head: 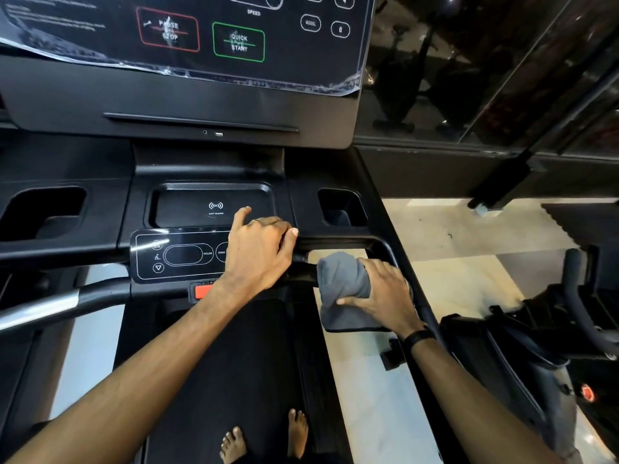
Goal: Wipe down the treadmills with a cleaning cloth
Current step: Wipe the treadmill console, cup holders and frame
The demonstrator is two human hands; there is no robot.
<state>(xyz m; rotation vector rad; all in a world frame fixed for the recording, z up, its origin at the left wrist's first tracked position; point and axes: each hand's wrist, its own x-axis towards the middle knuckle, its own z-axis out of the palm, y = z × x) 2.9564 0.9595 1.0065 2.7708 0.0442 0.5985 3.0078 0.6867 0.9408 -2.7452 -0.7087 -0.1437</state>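
Observation:
I stand barefoot on the black treadmill belt, facing its console. My right hand grips a grey cleaning cloth that is wrapped over the right front handlebar. My left hand rests on the lower control panel, its fingers curled over the panel's right end near the bar and its index finger reaching onto the charging tray.
Cup holders sit at the left and right of the tray. A red safety key is under the panel. A chrome-tipped left handlebar runs left. An exercise bike stands close on the right, on a pale tiled floor.

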